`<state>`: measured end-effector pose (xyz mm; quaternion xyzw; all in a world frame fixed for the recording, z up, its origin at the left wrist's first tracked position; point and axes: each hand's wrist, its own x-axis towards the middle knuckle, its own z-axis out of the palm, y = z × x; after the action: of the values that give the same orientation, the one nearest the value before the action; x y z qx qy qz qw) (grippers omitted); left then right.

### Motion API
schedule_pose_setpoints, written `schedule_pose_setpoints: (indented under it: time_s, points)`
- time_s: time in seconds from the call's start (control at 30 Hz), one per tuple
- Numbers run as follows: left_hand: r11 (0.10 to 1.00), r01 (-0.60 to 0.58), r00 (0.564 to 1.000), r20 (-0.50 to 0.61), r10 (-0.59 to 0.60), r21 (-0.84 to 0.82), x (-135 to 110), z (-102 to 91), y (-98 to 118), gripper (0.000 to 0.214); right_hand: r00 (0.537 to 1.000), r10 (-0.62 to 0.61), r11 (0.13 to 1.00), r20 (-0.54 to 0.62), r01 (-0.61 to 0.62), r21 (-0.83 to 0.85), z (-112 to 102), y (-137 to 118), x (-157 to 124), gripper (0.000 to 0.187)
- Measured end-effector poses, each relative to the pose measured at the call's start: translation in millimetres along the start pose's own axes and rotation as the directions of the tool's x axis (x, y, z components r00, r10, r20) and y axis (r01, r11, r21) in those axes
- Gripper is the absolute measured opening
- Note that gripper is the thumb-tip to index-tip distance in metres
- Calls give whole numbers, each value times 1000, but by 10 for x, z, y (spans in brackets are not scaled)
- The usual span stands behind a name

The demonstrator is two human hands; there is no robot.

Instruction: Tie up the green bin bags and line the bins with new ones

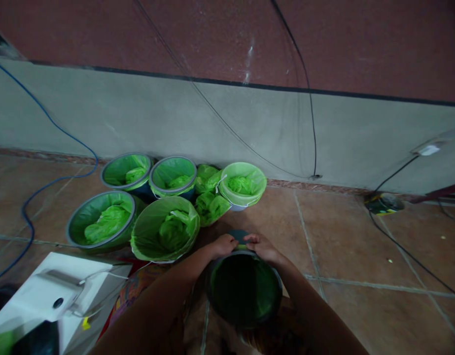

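Observation:
A dark round bin (244, 291) lined with a green plastic bag sits on the floor between my forearms. My left hand (223, 245) and my right hand (262, 246) rest on its far rim, fingers curled and pinching the green bag edge there. The bag lining looks dark green inside the bin.
Several more bins lined with bright green bags (164, 231) stand in a cluster by the grey wall (227, 133). A white box-like object (50, 296) lies at lower left. A blue cable (46, 182) and black cables (404, 251) run over the tiled floor.

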<state>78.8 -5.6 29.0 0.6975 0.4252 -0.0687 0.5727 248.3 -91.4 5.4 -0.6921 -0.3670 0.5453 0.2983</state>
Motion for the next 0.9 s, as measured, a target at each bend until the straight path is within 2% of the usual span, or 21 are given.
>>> schedule_pose_setpoints:
  time_s: [0.2, 0.37, 0.53, 0.7, 0.9]
  points:
    - [994, -36, 992, 116, 47, -100, -13, -65, -4, 34, 1000, 3, 994, -20, 0, 113, -58, -55, -24, 32]
    - [969, -37, 972, 216, 92, -246, 8, -86, -75, 37, 999, -24, 991, -46, 30, 133, -127, -65, -4, 32]
    - [967, 26, 985, 169, 18, -253, 40, -114, -145, 36, 991, 12, 989, -130, 8, 151, -238, -55, 4, 28]
    - [923, 94, 993, 104, -59, -373, 71, -105, -206, 31, 994, 35, 987, -101, -18, 160, -240, -52, -25, 28]
    - [935, 74, 996, -13, -84, -347, 107, -47, -238, 30, 996, 12, 999, -85, -8, 42, -207, -92, -43, 27]
